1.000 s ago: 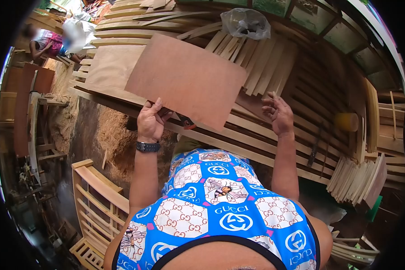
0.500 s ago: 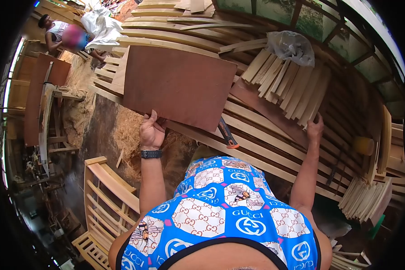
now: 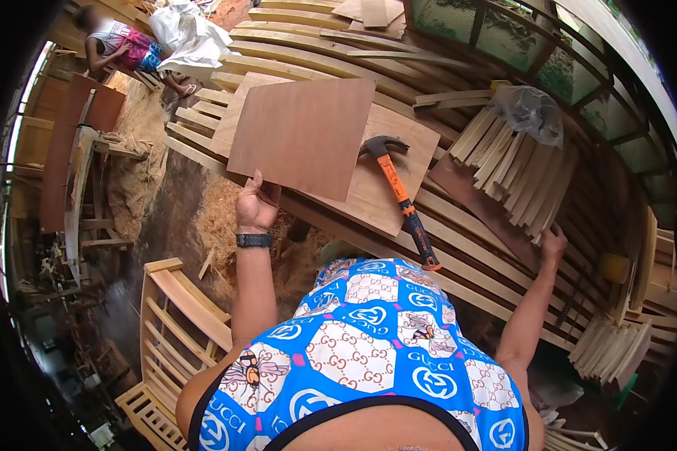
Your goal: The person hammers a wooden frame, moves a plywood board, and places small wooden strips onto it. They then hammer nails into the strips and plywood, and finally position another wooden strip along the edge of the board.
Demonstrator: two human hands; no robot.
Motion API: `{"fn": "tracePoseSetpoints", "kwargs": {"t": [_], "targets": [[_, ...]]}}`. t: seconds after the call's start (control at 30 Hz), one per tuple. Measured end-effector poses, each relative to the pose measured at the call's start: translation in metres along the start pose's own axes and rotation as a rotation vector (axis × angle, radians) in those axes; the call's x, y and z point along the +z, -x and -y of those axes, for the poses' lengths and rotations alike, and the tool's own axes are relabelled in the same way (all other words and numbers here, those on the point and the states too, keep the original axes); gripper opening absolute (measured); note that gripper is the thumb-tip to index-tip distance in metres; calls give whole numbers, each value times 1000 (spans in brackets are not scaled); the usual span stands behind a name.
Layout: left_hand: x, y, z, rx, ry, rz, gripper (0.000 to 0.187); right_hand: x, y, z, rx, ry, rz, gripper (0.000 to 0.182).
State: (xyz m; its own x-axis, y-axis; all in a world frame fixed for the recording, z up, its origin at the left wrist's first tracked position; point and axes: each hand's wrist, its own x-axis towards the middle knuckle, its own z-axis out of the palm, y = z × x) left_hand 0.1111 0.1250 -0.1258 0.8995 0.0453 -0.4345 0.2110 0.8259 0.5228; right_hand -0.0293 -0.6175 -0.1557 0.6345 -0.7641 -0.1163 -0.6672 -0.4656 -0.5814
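My left hand (image 3: 256, 207) grips the near left edge of a brown board (image 3: 302, 135), thumb on top, with the board tilted over the slats. Beneath it lies a paler plywood sheet (image 3: 410, 146). A hammer (image 3: 400, 192) with an orange and black handle rests across that sheet, its head at the far end. My right hand (image 3: 553, 246) is closed at the near end of a bundle of thin wood strips (image 3: 515, 169). Its fingertips are partly hidden, and it seems to touch the end of a strip. A clear plastic bag (image 3: 530, 113) lies on the bundle's far end.
Long wooden slats (image 3: 297, 46) spread under the boards. A slatted wooden chair (image 3: 184, 316) stands at lower left. Another person (image 3: 132, 49) sits at upper left beside a white sack (image 3: 188, 37). More strips (image 3: 609, 342) are stacked at lower right. A yellow container (image 3: 614, 267) is at right.
The brown board in my left hand has turned and tilted, uncovering the hammer's head and the pale sheet. The view has shifted, and the other person's arm has moved.
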Motion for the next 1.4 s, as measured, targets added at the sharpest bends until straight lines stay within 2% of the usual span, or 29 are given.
{"fn": "tracePoseSetpoints", "kwargs": {"t": [0.1,0.23,0.3,0.47,0.6,0.77,0.83,0.93,1.03,1.3,1.37,1.4], "targets": [[-1,-10,-12,19,-17,-33,26,-6,1,2,83,-19,-1,62],[-12,-24,-18,58,-4,-50,29,-12,9,3,-16,32,-129,60],[-4,-23,-17,77,-20,-73,29,-23,18,17,207,-176,-48,57],[11,-17,-11,154,-252,-94,25,-26,23,-1,220,-418,-131,57],[5,-12,-8,161,-303,-79,21,-21,27,-15,111,-609,-128,51],[23,11,-10,245,-315,-81,10,-12,62,54,-26,-656,-63,41],[26,14,-16,295,-383,31,13,-3,65,76,-106,-676,-53,37],[44,23,-26,362,-382,32,8,5,81,122,-201,-556,68,34],[50,23,-46,411,-391,39,7,18,86,151,-275,-576,149,34],[41,4,-111,476,-293,25,7,46,139,235,-287,-534,248,32],[35,-5,-127,624,-432,-9,10,59,139,235,-271,-523,238,32],[49,2,-137,754,-614,-26,14,66,136,231,-305,-536,238,31]]}}
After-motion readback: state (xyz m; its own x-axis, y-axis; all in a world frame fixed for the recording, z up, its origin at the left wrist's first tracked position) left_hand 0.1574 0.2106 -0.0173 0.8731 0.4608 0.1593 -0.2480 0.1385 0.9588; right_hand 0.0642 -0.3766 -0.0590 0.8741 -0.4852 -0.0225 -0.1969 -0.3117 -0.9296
